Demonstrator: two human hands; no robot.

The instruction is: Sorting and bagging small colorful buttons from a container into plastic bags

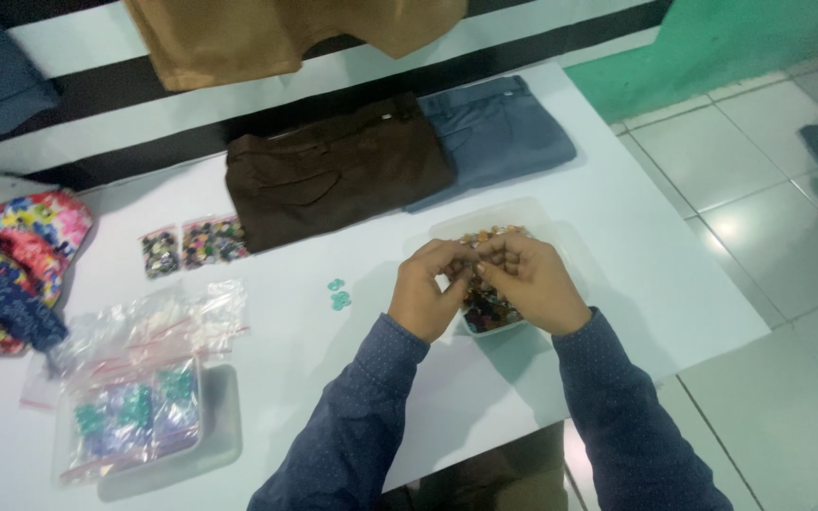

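Observation:
My left hand (426, 289) and my right hand (530, 279) meet fingertip to fingertip above a clear plastic tray (549, 225) filled with small multicoloured pieces (489, 308). The fingers of both hands are curled together, pinching something too small to make out. Most of the tray is hidden under my hands. Both arms wear dark blue dotted sleeves. Two small teal pieces (337, 294) lie loose on the white table (617, 284) just left of my left hand.
Folded brown trousers (333, 170) and folded grey-blue trousers (499, 132) lie at the table's back. Two small bags of coloured pieces (191, 246) sit to the left. Clear zip bags (134, 397) rest in a tray at front left. Patterned cloth (11, 265) lies at the far left.

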